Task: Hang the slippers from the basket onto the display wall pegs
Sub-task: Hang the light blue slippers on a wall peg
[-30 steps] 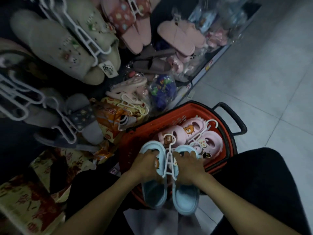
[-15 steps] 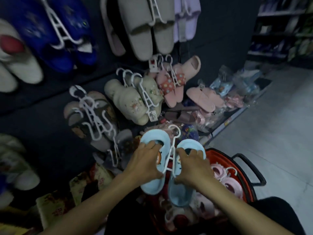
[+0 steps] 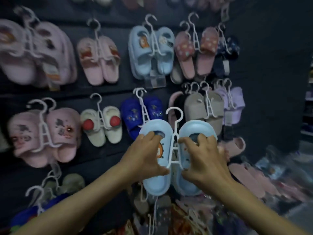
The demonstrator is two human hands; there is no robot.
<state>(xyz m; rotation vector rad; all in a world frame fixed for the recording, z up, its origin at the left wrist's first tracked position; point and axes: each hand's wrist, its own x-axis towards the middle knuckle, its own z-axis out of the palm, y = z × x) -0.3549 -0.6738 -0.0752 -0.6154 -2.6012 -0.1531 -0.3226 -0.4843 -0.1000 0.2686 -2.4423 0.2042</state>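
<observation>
I hold a pair of light blue slippers (image 3: 156,182) clipped on a white plastic hanger (image 3: 174,138) in front of the dark display wall (image 3: 108,153). My left hand (image 3: 145,156) grips the left slipper and my right hand (image 3: 203,160) grips the right one. The hanger's hook (image 3: 175,114) points up, free in the air, just below a dark blue pair (image 3: 135,117) and a grey pair (image 3: 203,109). A matching light blue pair (image 3: 150,51) hangs higher on the wall. The basket is out of view.
The wall is crowded with hung pairs: pink fluffy ones (image 3: 44,136) at left, white ones with red pompoms (image 3: 101,126), pink sandals (image 3: 194,53), a lilac pair (image 3: 235,102). More slippers and packets (image 3: 250,180) pile up at the lower right. A dark wall end (image 3: 274,82) stands at right.
Both hands have lifted the light blue pair out of the red basket and up to the wall. My view has swung from the basket on the floor up to the pegs.
</observation>
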